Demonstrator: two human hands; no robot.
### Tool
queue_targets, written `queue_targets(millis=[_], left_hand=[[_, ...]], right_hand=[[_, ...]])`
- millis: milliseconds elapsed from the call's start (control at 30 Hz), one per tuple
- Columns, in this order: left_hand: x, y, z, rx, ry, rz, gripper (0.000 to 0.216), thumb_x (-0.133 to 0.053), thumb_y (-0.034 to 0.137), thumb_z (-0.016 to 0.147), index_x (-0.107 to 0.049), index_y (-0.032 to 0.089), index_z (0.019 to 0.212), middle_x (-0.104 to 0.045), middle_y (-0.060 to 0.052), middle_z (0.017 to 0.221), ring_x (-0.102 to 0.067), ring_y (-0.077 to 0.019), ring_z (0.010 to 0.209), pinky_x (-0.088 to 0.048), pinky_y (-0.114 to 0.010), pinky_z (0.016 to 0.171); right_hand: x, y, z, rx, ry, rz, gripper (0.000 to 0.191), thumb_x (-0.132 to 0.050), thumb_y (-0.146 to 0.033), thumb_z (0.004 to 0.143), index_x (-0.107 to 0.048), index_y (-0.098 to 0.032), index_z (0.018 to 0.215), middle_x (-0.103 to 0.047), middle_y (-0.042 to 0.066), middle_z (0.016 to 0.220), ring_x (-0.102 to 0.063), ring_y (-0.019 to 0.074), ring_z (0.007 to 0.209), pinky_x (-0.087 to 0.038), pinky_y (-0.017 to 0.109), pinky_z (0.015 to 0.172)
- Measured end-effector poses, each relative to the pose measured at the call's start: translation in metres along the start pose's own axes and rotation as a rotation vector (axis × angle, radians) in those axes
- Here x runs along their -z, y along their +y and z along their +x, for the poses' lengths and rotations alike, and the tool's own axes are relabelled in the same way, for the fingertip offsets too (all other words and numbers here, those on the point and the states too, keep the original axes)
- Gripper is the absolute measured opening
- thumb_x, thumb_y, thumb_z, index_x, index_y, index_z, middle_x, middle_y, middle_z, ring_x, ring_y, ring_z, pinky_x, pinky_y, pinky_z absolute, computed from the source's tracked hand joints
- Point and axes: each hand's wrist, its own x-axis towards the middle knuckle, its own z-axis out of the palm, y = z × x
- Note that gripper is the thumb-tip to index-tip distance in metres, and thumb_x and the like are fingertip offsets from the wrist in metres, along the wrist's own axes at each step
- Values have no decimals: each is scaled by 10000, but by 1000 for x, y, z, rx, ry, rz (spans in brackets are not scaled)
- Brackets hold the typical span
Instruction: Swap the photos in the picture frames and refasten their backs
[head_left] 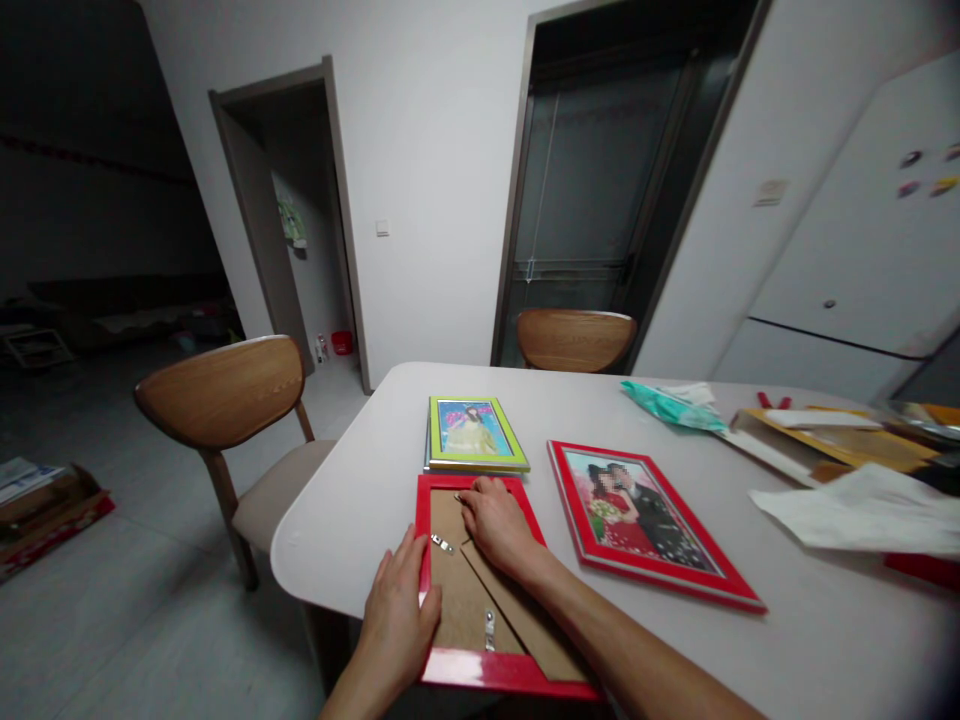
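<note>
A red picture frame point(480, 668) lies face down at the table's near edge, its brown backing board point(450, 625) showing. My left hand point(396, 605) holds its left side, thumb over the rim and fingers along the outer edge. My right hand point(499, 525) is closed at the top of the backing, fingertips on a small metal clip point(458, 496). Two more metal turn clips show, one at the left point(442, 544) and one near the bottom point(490, 630). A brown stand leg point(525, 615) lies slantwise across the board, partly under my right forearm.
Beyond the red frame lies a yellow-green picture frame point(476, 462). To the right is another red frame point(667, 585) with a couple's picture. Teal packaging point(671, 405), a yellow envelope point(862, 450) and white wrapping point(870, 510) lie farther right. Wooden chairs stand left point(225, 390) and behind point(576, 340).
</note>
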Motion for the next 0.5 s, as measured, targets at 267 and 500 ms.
queue_targets(millis=[267, 500], left_hand=[[-2, -1, -1, -7, 18, 4, 474, -405, 198, 713, -425, 117, 1180, -381, -113, 1298, -343, -200, 1189, -213, -394, 1012], [-5, -3, 1, -20, -16, 120, 472, -357, 181, 736, -399, 82, 1195, -363, -133, 1305, -327, -199, 1199, -222, -412, 1007]], right_hand=[[51, -2, -61, 315, -294, 351, 257, -507, -147, 692, -625, -221, 908, -522, 47, 1017, -467, 160, 943, -361, 265, 824], [37, -1, -75, 336, -253, 278, 114, -593, -186, 647, -672, -245, 704, -546, 27, 967, -450, 183, 934, -328, 325, 825]])
